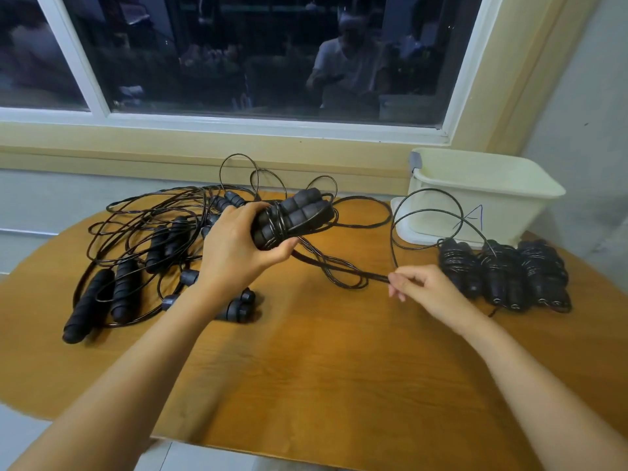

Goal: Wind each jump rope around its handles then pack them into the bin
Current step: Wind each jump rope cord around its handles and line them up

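Mid-wind on one jump rope: left grip [234,243] clasps the paired handles [299,212] above the desk [306,362], right grip [421,283] pinches the slack cord [339,270], so next probably more loops before the bin [492,195] at far right.

table [323,362] — tangled ropes [142,239] on its left | three wound bundles [503,277] side by side on its right | bin [475,205] just behind bundles | handle pair [292,219] in left hand [234,246] above centre | cord [373,276] trails right to right hand [424,287] | window [255,52] behind
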Demonstrator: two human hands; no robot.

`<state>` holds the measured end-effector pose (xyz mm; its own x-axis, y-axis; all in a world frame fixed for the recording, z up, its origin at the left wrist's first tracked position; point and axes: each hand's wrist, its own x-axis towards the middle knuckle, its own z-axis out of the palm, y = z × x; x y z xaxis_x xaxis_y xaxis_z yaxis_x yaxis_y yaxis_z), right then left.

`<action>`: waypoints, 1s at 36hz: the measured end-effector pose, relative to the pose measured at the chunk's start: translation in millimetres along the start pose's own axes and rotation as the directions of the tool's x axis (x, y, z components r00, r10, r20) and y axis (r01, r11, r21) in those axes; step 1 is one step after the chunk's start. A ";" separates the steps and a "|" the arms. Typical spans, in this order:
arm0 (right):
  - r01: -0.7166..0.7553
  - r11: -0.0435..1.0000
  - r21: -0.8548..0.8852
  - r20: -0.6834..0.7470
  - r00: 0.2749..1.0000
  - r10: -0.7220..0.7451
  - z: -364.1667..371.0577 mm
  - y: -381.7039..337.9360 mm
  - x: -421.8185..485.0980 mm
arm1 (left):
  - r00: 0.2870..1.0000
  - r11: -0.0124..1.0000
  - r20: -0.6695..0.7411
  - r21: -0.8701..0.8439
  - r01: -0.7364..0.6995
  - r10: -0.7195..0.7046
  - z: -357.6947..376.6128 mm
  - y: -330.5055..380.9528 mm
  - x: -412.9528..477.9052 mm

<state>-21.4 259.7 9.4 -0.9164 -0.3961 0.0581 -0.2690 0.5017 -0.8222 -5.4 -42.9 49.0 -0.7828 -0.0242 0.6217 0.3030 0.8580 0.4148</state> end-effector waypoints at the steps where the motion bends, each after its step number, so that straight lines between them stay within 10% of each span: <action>1: -0.019 1.000 0.023 0.028 0.999 0.018 -5.6 -3.6 4.4 | 1.000 1.000 -0.004 -0.010 -0.018 0.018 -0.3 -1.6 -1.4; 8: -0.147 0.979 0.142 0.019 0.989 0.146 -34.1 -18.3 40.9 | 0.949 0.949 -0.014 -0.003 -0.315 0.315 -3.5 -0.7 -13.1; 17: -0.122 0.990 -0.071 -0.026 0.992 0.120 -35.1 -66.4 76.8 | 0.716 0.687 0.146 0.203 -0.697 0.683 8.0 34.0 -29.1; 25: 0.110 0.935 -0.338 -0.183 0.966 -0.180 -10.1 -113.5 41.5 | 0.848 0.716 0.261 0.454 -0.530 0.462 19.3 31.0 -24.9; 36: 0.256 0.558 -0.789 -0.192 0.761 -0.620 28.3 -92.9 -9.6 | 0.939 0.776 0.194 0.529 -0.343 0.283 15.7 26.9 -7.0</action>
<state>20.8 195.2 69.2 -0.5871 -0.4647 0.6629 -0.6185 0.7858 0.0030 -0.3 -11.6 45.4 -0.7551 0.3192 0.5726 0.2160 0.9458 -0.2424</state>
